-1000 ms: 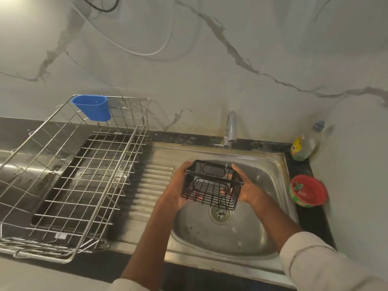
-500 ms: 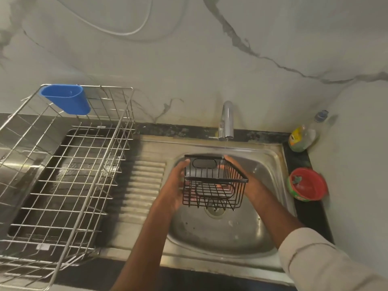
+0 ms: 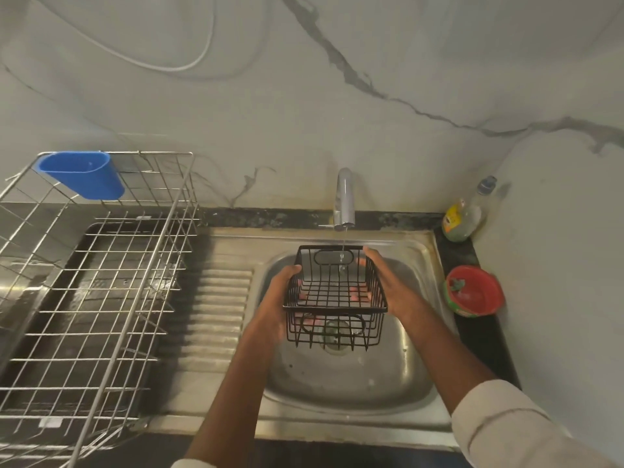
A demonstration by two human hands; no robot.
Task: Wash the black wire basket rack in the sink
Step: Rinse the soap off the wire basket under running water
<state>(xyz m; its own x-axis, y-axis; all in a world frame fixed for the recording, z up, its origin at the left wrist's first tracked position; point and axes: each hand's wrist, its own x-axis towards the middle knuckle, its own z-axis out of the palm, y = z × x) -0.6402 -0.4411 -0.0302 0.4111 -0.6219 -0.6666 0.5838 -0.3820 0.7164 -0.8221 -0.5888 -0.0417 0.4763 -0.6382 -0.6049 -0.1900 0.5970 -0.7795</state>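
I see a dark table (image 3: 486, 336) running along a marbled wall, with a steel sink unit (image 3: 337, 420) set into it. Its ribbed drainboard (image 3: 216, 319) lies left of the basin (image 3: 354, 383), and a tap (image 3: 344, 197) stands at the back edge, running a thin stream. On the left, a silver wire dish rack (image 3: 101, 298) sits over a dark tray, with a blue plastic cup (image 3: 84, 175) hung on its far rim. On the narrow strip right of the sink I make out a red bowl (image 3: 474, 292) and, behind it in the corner, a clear bottle (image 3: 464, 214) with a yellow label.
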